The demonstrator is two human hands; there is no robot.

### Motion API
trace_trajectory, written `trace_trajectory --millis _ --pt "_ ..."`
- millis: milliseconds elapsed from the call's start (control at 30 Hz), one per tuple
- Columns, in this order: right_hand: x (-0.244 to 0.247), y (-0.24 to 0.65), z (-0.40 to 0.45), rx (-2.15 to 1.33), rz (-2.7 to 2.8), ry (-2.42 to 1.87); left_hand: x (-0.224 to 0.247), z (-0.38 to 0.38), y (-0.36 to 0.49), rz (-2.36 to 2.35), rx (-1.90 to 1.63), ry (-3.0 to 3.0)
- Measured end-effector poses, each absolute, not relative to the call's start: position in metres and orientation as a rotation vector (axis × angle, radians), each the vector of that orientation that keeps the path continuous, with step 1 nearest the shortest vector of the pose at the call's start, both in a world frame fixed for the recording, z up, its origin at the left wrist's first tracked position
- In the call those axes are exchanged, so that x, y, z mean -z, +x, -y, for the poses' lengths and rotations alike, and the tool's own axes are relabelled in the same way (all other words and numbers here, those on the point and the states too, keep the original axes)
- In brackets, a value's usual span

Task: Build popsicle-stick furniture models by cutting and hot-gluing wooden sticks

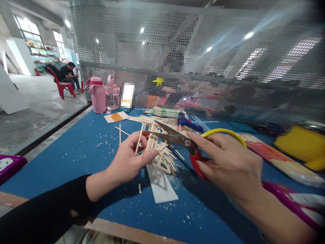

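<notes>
My left hand (pixel 129 156) grips a small frame of thin wooden sticks (pixel 160 159), thumb in front and fingers behind it. In my right hand (pixel 228 162) is a pair of scissors (pixel 175 137) with one yellow and one red handle. Its blades are parted and point left, their tips in front of the upper part of the stick frame. Whether a blade touches a stick I cannot tell. A white paper strip (pixel 162 189) lies below the frame, and loose cut sticks (pixel 169 156) are heaped behind it.
A blue glue gun (pixel 189 123) and a wrapped bundle of sticks (pixel 165 112) lie at the back. A pink flask (pixel 98 96) and a clear bottle (pixel 112 96) stand back left. Packaged sticks (pixel 281 157) lie right. Behind the blue table (pixel 83 156) rises a perforated metal screen (pixel 114 44).
</notes>
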State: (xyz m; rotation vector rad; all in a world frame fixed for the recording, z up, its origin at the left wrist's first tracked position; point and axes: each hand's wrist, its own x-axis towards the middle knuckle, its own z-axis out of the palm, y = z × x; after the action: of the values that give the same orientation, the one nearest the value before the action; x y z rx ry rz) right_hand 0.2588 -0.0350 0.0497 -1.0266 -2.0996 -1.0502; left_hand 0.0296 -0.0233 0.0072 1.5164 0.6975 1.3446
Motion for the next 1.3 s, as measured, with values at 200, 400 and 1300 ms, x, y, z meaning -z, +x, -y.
trace_trajectory --millis 200,400,1300 --pt "-0.052 0.263 0.032 0.995 2.122 -1.064 -0.006 0.021 0.029 -0.681 -1.366 1.524" --pt "-0.057 0.259 0.032 1.032 2.124 -1.015 -0.006 0.02 0.029 -0.675 -1.37 1.505" --pt "-0.039 0.246 0.001 -1.119 1.414 -0.86 -0.011 -0.022 0.008 -0.454 -1.142 0.761"
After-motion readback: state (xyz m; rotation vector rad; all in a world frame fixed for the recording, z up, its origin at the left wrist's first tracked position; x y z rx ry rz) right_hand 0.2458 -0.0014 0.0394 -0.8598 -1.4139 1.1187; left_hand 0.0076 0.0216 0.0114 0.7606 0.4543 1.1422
